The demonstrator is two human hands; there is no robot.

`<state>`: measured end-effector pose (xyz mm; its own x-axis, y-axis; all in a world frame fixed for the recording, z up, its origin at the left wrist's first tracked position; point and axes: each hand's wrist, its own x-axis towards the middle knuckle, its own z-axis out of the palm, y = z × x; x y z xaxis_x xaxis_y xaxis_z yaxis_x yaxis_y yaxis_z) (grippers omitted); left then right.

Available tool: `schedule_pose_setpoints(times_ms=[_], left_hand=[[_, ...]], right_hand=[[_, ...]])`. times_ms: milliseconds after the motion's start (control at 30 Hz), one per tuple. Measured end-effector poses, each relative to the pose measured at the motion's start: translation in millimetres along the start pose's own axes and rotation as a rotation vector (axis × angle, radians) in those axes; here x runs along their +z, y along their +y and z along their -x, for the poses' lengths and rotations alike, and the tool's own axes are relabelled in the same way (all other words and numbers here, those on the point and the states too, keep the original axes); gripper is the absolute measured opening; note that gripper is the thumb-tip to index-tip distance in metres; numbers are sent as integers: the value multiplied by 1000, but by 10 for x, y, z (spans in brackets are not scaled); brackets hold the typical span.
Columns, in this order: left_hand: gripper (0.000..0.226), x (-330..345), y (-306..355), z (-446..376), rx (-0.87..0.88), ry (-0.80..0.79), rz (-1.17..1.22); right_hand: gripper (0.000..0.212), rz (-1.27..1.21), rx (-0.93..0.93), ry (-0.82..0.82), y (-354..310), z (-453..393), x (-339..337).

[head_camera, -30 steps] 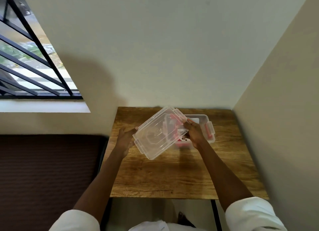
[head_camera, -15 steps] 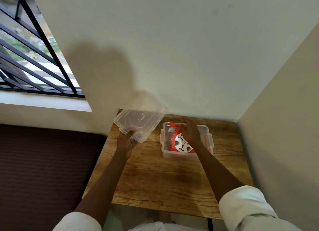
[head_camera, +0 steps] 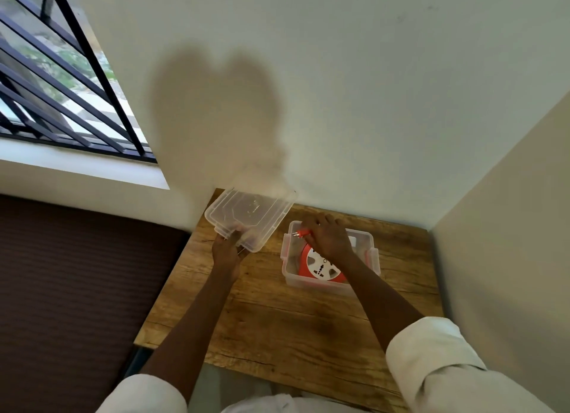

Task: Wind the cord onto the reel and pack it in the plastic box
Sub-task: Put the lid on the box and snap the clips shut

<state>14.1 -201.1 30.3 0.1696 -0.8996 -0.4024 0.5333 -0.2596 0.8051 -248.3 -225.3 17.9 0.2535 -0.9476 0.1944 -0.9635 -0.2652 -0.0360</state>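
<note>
At far left a barred window [head_camera: 55, 82] is set in the wall. Your left hand [head_camera: 226, 250] grips the near edge of the clear lid [head_camera: 249, 218], thumb on top, holding it tilted above the table's [head_camera: 277, 326] back left corner. To the right, the open box [head_camera: 367, 277] sits on the table with the red-and-white reel [head_camera: 320, 269] inside. Your right hand [head_camera: 328, 236] reaches into the box, fingers curled round the red plug [head_camera: 299, 233] at its back left corner.
</note>
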Motion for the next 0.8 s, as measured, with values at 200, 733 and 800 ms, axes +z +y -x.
schedule_pose_setpoints(times_ms=[200, 733, 800], left_hand=[[48, 59, -32, -15, 17, -16, -14], [20, 307, 117, -1, 202, -269, -359], [33, 382, 158, 1, 243, -390, -429]], right_hand=[[22, -7, -42, 19, 63, 27, 28], [35, -1179, 708, 263, 447, 262, -529], [47, -1459, 776, 227, 517, 280, -683]])
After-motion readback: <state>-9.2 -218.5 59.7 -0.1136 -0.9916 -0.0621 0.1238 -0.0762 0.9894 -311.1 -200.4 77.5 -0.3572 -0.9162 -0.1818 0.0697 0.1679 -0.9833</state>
